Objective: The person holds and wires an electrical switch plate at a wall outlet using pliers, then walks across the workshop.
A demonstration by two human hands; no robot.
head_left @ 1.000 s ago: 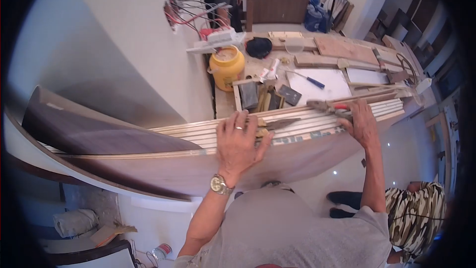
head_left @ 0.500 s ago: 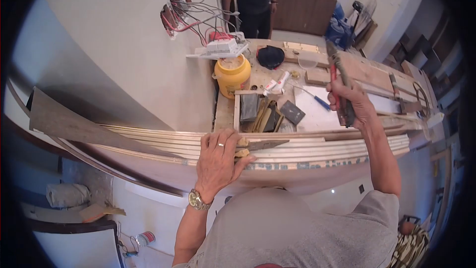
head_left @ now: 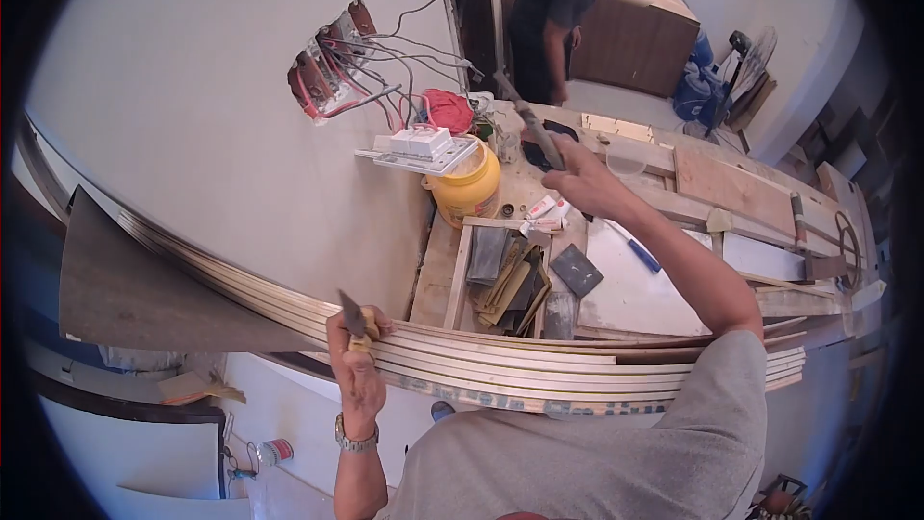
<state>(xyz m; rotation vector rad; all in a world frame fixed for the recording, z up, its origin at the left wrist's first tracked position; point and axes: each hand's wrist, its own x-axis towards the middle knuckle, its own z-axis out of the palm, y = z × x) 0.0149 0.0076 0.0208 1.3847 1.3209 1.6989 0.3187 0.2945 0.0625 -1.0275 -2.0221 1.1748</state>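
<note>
A pointed blade (head_left: 350, 312) juts from the left hand (head_left: 357, 371) — fingers curled closed around its yellow base — over the panel stack (head_left: 539, 372). The right hand (head_left: 580, 176) grips a long dark tool (head_left: 529, 121), well apart from the panel edges, near the yellow tub (head_left: 468, 196). Print on the white tubes (head_left: 541, 208) is illegible.

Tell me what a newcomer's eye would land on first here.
Probably the tangled wires spilling from open wall holes at upper left, above a white switch plate that overlaps a yellow tub. Next, the long stack of boards curving across the lower middle, where the left grip holds a pointed tool; the right grip holds a dark tool near top centre.
</note>
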